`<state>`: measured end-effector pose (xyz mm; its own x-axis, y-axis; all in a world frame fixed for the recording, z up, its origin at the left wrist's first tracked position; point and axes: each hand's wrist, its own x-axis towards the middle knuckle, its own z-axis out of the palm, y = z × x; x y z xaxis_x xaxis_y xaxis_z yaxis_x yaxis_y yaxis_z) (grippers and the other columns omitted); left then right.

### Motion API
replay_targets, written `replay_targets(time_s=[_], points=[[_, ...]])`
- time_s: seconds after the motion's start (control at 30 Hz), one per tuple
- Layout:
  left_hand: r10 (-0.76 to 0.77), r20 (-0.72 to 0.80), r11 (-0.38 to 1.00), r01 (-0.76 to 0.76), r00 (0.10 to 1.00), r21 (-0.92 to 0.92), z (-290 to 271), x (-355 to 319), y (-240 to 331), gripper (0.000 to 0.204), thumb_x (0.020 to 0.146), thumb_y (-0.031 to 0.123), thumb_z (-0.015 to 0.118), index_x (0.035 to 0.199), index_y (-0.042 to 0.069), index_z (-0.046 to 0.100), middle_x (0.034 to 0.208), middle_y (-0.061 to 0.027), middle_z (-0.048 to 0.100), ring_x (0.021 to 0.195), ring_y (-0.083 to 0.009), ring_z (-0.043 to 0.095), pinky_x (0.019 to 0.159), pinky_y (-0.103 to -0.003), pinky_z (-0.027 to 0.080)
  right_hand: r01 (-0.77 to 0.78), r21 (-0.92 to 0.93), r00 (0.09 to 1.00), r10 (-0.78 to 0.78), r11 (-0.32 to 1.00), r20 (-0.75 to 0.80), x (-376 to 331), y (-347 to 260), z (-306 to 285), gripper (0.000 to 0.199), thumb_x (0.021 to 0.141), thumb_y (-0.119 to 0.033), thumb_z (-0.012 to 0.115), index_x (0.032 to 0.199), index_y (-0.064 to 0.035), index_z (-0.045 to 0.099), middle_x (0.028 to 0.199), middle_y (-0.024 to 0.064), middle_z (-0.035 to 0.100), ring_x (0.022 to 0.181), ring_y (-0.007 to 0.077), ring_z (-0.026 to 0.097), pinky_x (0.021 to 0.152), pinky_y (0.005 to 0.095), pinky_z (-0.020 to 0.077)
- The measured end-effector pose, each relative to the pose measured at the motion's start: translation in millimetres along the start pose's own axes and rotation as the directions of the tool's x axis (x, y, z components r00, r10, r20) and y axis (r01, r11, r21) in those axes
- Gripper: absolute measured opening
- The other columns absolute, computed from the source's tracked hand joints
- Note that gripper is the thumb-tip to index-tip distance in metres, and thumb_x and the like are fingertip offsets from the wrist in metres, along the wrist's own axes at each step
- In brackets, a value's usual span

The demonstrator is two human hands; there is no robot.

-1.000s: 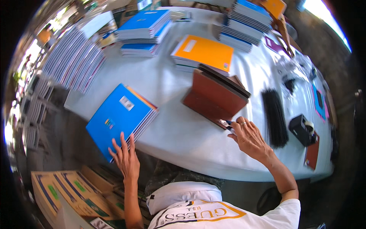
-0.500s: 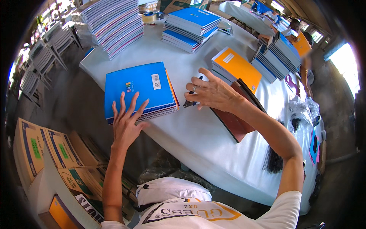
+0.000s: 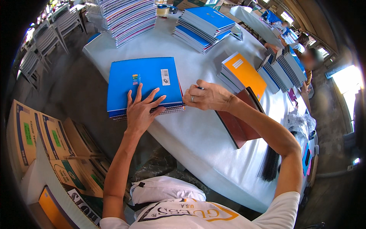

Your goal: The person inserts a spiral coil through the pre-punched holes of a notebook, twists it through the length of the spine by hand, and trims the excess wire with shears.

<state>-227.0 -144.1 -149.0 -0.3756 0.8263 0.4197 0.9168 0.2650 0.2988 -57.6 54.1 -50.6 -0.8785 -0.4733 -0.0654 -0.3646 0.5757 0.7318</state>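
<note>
Blue-covered spiral notebooks (image 3: 150, 72) lie in a small stack at the table's left edge, their wire-bound sides along the far and near edges. My left hand (image 3: 143, 108) rests flat on the top cover near its front edge, fingers spread and open. Beside the stack's near right corner my right hand (image 3: 204, 95) is closed around small dark pliers. Their jaws are hidden by my fingers. Whether they touch the wire I cannot tell. A brown, angled block (image 3: 238, 131) stands beneath my right forearm.
A tall notebook stack (image 3: 129, 23), more blue notebooks (image 3: 207, 19) and orange notebooks (image 3: 246, 72) stand farther back. Black binding coils (image 3: 270, 164) lie under my right arm. Cardboard boxes (image 3: 59, 133) are at lower left. People work at the far right.
My right hand has moved the pliers in to the stack's near right corner and its fingers have closed more tightly. My left hand has slid right and farther onto the cover.
</note>
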Motion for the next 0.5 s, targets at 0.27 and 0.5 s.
replay_targets(time_s=[0.27,0.5], points=[[-0.025,-0.014,0.999,0.025,1.0,0.024,0,0,-5,0.042,0.075,0.047,0.071,0.116,0.037,0.068,0.139,0.0093,0.054,0.141,-0.0346,0.029,0.116,-0.057,0.013,-0.317,0.005,0.88,0.292,0.949,0.375,26,-28,-36,0.026,0.076,-0.023,0.068,0.096,-0.006,0.068,0.094,0.0056,0.065,0.1,0.0209,0.057,0.086,0.0351,0.0401],[-0.045,0.006,0.999,0.045,0.999,-0.013,-2,-1,-2,0.048,0.07,0.042,0.077,0.117,0.036,0.068,0.14,0.0091,0.052,0.142,-0.0341,0.026,0.116,-0.056,0.012,-0.024,0.047,0.994,0.019,0.999,0.107,8,-4,0,0.039,0.082,-0.025,0.073,0.118,-0.0237,0.058,0.112,-0.0039,0.057,0.115,0.0116,0.044,0.11,0.0373,0.0333]])
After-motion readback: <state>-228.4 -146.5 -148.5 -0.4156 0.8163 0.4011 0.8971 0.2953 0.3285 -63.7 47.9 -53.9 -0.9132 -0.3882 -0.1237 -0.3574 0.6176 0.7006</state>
